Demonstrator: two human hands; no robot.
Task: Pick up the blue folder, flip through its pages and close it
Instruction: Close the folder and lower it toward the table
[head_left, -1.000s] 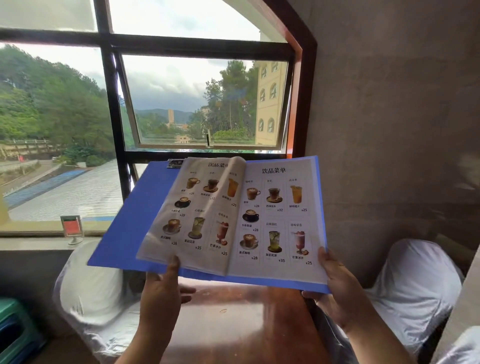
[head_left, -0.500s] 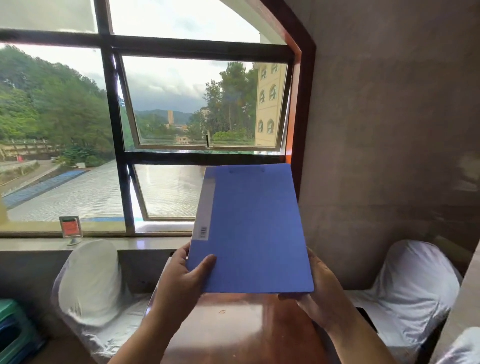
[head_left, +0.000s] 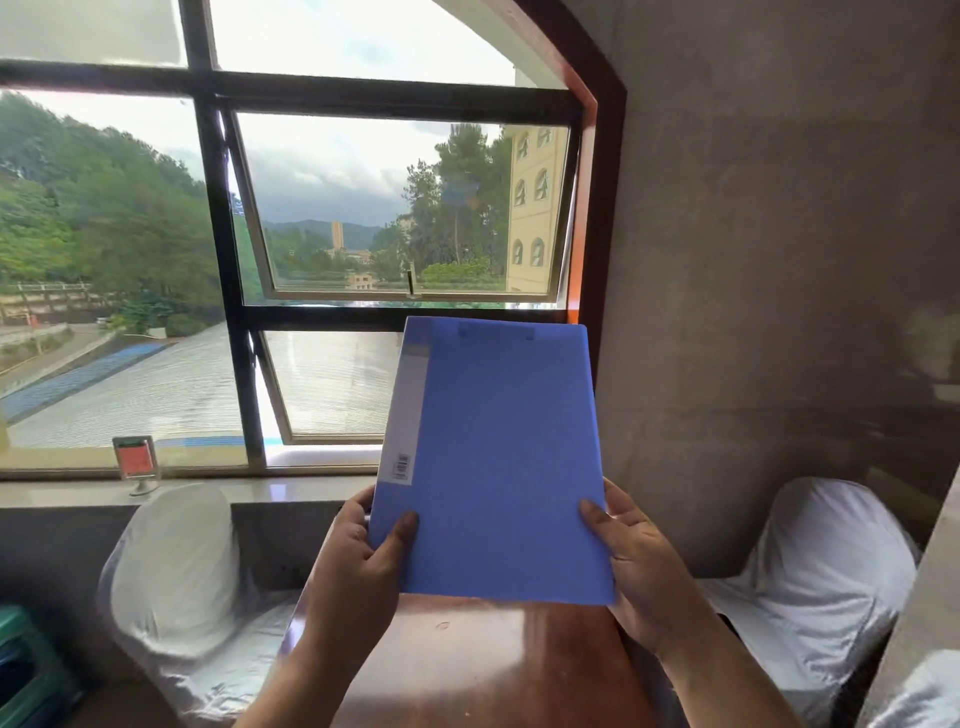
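The blue folder (head_left: 498, 462) is closed and held upright in the air above the table, its plain cover facing me. A pale spine strip with a barcode runs down its left side. My left hand (head_left: 358, 571) grips the lower left corner, thumb pressed on the cover. My right hand (head_left: 639, 566) holds the lower right edge, thumb on the cover and fingers behind. The pages inside are hidden.
A glossy brown wooden table (head_left: 493, 660) lies under the folder. White-covered chairs stand at the left (head_left: 176, 566) and right (head_left: 831, 571). A small red sign holder (head_left: 136, 460) stands on the windowsill. A concrete wall (head_left: 779, 260) rises at the right, a green crate (head_left: 26, 670) at bottom left.
A second ago the folder lay open showing drink menu pages. It has been shut, and my right thumb has come round onto the front cover.
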